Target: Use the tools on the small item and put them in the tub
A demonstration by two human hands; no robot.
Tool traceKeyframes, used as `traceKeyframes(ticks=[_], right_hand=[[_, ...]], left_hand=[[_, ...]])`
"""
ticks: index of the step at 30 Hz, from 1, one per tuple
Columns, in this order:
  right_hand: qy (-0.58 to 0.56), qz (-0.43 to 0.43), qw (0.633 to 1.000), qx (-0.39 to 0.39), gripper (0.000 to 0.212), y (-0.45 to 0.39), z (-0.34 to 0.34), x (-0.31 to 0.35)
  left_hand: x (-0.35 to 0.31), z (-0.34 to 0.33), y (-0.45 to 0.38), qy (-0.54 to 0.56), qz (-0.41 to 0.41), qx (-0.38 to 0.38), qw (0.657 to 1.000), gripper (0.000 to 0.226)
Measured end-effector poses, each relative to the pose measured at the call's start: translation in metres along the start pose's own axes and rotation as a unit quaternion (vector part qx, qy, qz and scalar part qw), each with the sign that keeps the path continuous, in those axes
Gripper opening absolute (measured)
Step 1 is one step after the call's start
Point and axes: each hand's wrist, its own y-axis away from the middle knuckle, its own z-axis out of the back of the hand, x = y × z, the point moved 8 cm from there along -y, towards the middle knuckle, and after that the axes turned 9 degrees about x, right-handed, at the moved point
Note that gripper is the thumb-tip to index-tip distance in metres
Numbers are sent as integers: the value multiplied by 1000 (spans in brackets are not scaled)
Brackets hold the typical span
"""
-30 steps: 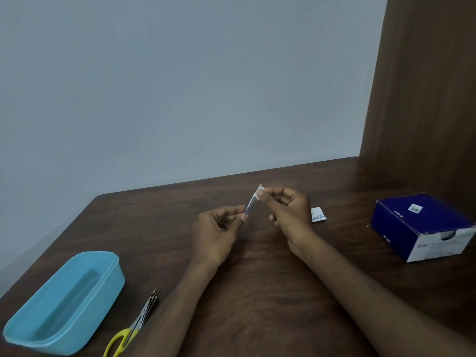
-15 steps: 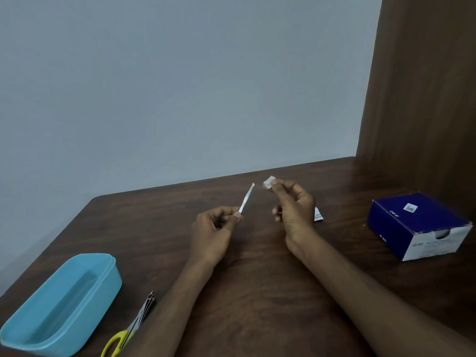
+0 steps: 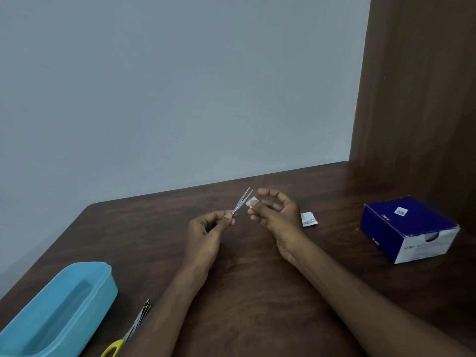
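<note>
Tweezers [image 3: 242, 201]: we pinch them in our left hand [image 3: 206, 235], tips slightly parted.
Swab [image 3: 251, 201]: white, pinched in our right hand [image 3: 277, 215], other fingers loosely spread, just beside the tips.

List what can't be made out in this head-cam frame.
- Scissors: handles cut by the bottom edge, partly behind the left forearm.
- White pad in the right hand: mostly hidden by fingers.
- Tweezers in the left hand: grip end hidden by fingers.
- Blue box: print too small to read.
- Packet: print too small to read.
- Blue tub: cut by the frame edge.
</note>
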Motion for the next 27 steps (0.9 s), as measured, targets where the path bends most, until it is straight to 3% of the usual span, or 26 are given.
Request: traceKeyframes(ticks=[6,11,17,27], right_hand=[[-7,2,1000,2,12,-1,-2,0],[-56,-3,998,-32,12,-2,5,1],[-30,-16,999,2,12,0,-4,-2],[-44,-9,999,-11,6,-1,-3,1]], left_hand=[[-3,-2,2,2,-8,4,1000,22],[-1,-1,2,14,-1,1,1000,23],[1,1,1,14,5,-3,1000,23],[5,3,0,35,10,-4,999,23]])
